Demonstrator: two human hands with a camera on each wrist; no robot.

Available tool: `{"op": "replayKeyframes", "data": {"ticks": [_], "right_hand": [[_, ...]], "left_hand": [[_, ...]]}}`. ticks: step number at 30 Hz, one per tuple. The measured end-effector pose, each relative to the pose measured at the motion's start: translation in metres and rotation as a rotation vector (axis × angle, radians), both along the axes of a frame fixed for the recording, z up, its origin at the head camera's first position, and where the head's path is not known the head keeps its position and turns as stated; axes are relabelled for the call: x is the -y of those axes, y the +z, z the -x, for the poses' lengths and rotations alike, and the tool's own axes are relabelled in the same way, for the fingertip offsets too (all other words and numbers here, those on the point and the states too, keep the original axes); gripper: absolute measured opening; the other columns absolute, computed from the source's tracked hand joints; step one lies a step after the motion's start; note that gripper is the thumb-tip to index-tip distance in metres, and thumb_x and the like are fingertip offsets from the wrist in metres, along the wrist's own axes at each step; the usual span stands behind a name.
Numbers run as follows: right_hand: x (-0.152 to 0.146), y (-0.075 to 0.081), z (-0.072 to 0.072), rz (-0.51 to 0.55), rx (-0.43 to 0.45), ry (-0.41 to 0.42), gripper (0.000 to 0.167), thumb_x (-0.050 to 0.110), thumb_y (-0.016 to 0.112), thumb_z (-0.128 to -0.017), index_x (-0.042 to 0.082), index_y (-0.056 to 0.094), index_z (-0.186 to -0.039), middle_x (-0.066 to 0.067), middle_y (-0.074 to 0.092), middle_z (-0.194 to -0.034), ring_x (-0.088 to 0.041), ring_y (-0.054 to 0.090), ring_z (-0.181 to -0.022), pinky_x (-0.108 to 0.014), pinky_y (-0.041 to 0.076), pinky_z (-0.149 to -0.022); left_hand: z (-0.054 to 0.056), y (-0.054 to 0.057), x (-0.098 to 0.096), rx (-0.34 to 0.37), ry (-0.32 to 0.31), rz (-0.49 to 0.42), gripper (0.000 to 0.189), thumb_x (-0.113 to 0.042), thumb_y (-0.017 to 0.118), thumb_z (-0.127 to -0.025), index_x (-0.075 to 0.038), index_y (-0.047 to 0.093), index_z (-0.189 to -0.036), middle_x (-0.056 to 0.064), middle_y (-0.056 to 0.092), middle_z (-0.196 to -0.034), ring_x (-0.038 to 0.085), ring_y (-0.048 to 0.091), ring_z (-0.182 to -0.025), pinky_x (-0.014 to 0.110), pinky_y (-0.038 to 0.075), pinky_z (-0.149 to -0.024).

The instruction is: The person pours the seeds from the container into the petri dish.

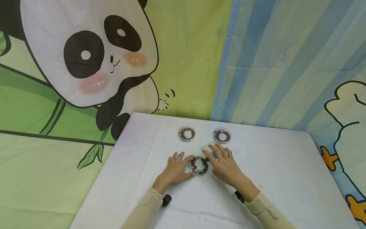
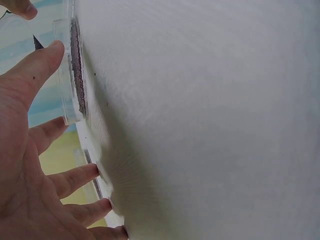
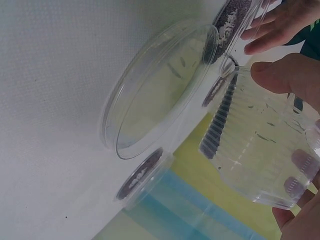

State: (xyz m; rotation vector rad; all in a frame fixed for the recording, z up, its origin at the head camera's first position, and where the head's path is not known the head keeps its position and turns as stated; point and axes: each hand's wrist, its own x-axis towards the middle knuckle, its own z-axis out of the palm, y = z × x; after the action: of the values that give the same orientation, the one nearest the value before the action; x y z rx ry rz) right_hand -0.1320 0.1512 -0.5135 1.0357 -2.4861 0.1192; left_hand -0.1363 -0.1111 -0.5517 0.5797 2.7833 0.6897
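Note:
A petri dish (image 1: 198,165) with a dark layer scattered with white bits rests on the white table between both hands. My left hand (image 1: 175,171) holds its side between thumb and forefinger; the other fingers are spread, their tips at the tabletop. My right hand (image 1: 226,167) grips a clear flat plastic box (image 3: 260,140), tilted, just right of the dish. A dark ribbed strip (image 3: 220,120) runs along one side of this box; its kind I cannot tell. Below the right hand lies a clear round dish or lid (image 3: 155,100), partly hidden by the hand in the head view.
Two more petri dishes, left (image 1: 187,133) and right (image 1: 221,135), stand farther back, each with a white patch on dark material. Behind the table (image 1: 286,171) hangs a printed cloth with a panda (image 1: 114,63). Black wrist devices show at the left (image 1: 166,200) and right (image 1: 239,196) sleeves.

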Motion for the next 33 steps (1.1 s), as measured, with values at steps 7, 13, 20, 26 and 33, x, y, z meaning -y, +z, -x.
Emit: {"op": "replayKeyframes", "data": {"ticks": [7, 13, 20, 26, 33], "right_hand": [[0.0, -0.0011, 0.0013, 0.007, -0.013, 0.007, 0.101, 0.016, 0.091, -0.06, 0.016, 0.043, -0.149, -0.021, 0.041, -0.148, -0.044, 0.036, -0.135, -0.062, 0.036, -0.098], [0.0002, -0.0007, 0.0008, 0.011, -0.003, 0.007, 0.104, 0.019, 0.093, -0.059, 0.017, 0.042, -0.149, -0.021, 0.04, -0.148, -0.044, 0.035, -0.136, -0.061, 0.035, -0.099], [0.0, -0.0003, 0.0014, 0.025, -0.01, 0.016, 0.103, 0.019, 0.093, -0.058, 0.017, 0.044, -0.149, -0.021, 0.041, -0.147, -0.044, 0.036, -0.135, -0.062, 0.035, -0.098], [0.0003, -0.0002, 0.0, 0.029, -0.004, 0.009, 0.105, 0.02, 0.094, -0.058, 0.017, 0.043, -0.149, -0.02, 0.04, -0.148, -0.044, 0.035, -0.135, -0.061, 0.036, -0.098], [0.0008, -0.0011, -0.0029, 0.069, 0.044, 0.007, 0.107, 0.021, 0.096, -0.058, 0.015, 0.041, -0.15, -0.021, 0.039, -0.149, -0.044, 0.034, -0.135, -0.061, 0.035, -0.097]], "left_hand": [[0.0006, -0.0011, -0.0004, 0.002, -0.004, 0.011, 0.079, -0.059, 0.068, -0.088, -0.028, 0.04, -0.155, 0.022, 0.027, -0.159, 0.051, 0.013, -0.145, 0.07, 0.012, -0.112], [0.0002, -0.0013, -0.0004, -0.013, -0.004, 0.001, 0.079, -0.059, 0.068, -0.088, -0.027, 0.041, -0.154, 0.022, 0.028, -0.158, 0.051, 0.015, -0.145, 0.07, 0.014, -0.112], [0.0, -0.0001, -0.0006, 0.002, -0.003, 0.008, 0.079, -0.059, 0.067, -0.088, -0.027, 0.04, -0.155, 0.022, 0.027, -0.159, 0.051, 0.013, -0.146, 0.07, 0.013, -0.112], [0.0003, -0.001, -0.0006, 0.018, -0.002, 0.014, 0.079, -0.059, 0.067, -0.088, -0.029, 0.038, -0.155, 0.021, 0.026, -0.16, 0.05, 0.011, -0.146, 0.069, 0.012, -0.113], [0.0003, 0.0003, -0.0009, 0.019, 0.003, -0.007, 0.078, -0.058, 0.067, -0.089, -0.028, 0.039, -0.155, 0.022, 0.027, -0.159, 0.051, 0.012, -0.146, 0.069, 0.011, -0.113]]}}
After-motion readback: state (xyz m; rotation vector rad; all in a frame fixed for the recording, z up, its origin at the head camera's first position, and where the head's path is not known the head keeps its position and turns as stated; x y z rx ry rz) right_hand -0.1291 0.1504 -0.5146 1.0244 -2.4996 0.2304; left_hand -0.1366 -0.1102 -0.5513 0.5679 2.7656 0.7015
